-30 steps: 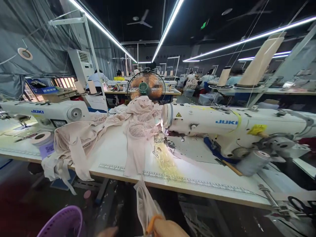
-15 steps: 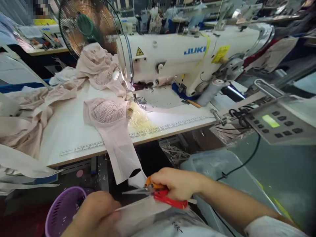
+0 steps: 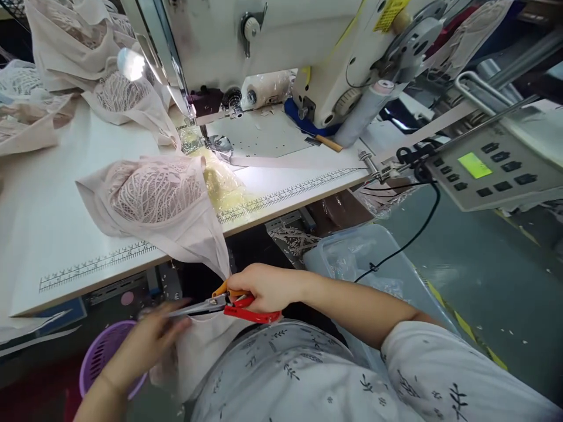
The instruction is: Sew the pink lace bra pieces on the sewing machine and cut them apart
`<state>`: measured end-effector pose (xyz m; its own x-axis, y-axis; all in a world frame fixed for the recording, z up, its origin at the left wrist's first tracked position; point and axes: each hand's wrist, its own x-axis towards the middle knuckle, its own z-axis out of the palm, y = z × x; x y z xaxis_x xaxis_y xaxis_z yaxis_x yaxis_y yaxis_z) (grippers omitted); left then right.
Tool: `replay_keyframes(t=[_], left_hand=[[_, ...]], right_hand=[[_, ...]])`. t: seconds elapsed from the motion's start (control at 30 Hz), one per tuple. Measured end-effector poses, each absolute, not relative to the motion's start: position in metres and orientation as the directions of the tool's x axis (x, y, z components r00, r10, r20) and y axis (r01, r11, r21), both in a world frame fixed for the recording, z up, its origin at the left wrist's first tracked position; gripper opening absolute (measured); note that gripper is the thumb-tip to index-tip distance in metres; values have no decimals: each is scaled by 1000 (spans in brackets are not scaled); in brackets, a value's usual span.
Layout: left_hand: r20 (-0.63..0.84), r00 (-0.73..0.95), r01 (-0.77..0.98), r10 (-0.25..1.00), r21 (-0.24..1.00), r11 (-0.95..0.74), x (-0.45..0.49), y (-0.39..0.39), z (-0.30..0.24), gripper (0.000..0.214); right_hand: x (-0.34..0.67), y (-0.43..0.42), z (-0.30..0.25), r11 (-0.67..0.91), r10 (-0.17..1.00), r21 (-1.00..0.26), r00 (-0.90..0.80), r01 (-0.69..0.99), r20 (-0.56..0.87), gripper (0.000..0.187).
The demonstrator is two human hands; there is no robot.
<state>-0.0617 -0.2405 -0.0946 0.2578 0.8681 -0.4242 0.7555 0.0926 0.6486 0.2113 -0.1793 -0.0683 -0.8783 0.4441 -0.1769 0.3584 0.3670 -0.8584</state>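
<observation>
My right hand (image 3: 264,287) is closed on red and orange thread snips (image 3: 229,306) just below the table edge, their blades pointing left. A pale pink lace bra piece (image 3: 153,193) lies on the white table and its band hangs over the edge down to the snips. My left hand (image 3: 145,343) is blurred by motion at the lower left, fingers against the hanging fabric (image 3: 197,346) under the blades. Whether it grips the fabric is unclear.
A white sewing machine (image 3: 264,35) stands on the table (image 3: 53,234), needle area lit, with crumpled clear plastic (image 3: 220,184) by the presser foot. More pink garments (image 3: 65,35) pile at the back left. A control panel (image 3: 488,170) sits right, a purple basket (image 3: 103,351) lower left, a plastic-lined bin (image 3: 369,258) below.
The view has tilted down and moved closer to the machine. My right hand with the snips has risen to the hanging band, and my left hand has swept across under the blades.
</observation>
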Motion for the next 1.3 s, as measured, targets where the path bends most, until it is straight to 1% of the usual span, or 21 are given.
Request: replay_keyframes(t=[0.03, 0.1, 0.17, 0.23, 0.37, 0.53, 0.67, 0.77, 0.87, 1.07, 1.3], left_hand=[[-372, 318, 710, 872, 703, 41, -50, -238, -94, 35], [-258, 423, 563, 869, 826, -29, -24, -238, -91, 29], [-211, 407, 457, 889, 889, 2, -2, -242, -90, 26], [-243, 347, 391, 906, 915, 95, 11, -247, -89, 24], [-365, 270, 298, 891, 912, 284, 9, -252, -92, 26], [-455, 222, 185, 862, 888, 421, -7, -255, -97, 30], [-522, 96, 37, 847, 853, 521, -3, -257, -96, 36], [-537, 89, -37, 839, 840, 541, 4, -258, -92, 37], [-531, 72, -55, 845, 843, 535, 7, -257, -90, 33], [-554, 56, -138, 831, 820, 556, 6, -256, -93, 28], [-553, -2, -148, 833, 824, 547, 5, -253, -95, 28]], right_hand=[[209, -180, -65, 378, 435, -849, -880, 370, -190, 15], [205, -180, -59, 398, 429, -828, -877, 396, -214, 14], [205, -178, -54, 412, 423, -813, -877, 411, -230, 13], [207, -175, -50, 436, 407, -800, -883, 412, -233, 11], [216, -164, -46, 500, 373, -768, -900, 400, -226, 10], [214, -153, -44, 518, 335, -788, -927, 332, -170, 12], [205, -150, -39, 521, 305, -796, -938, 308, -162, 13], [202, -149, -36, 524, 297, -805, -946, 279, -134, 14], [201, -149, -36, 526, 295, -806, -947, 273, -128, 16], [199, -147, -35, 543, 306, -800, -947, 256, -96, 27], [197, -144, -33, 532, 302, -797, -943, 286, -137, 30]])
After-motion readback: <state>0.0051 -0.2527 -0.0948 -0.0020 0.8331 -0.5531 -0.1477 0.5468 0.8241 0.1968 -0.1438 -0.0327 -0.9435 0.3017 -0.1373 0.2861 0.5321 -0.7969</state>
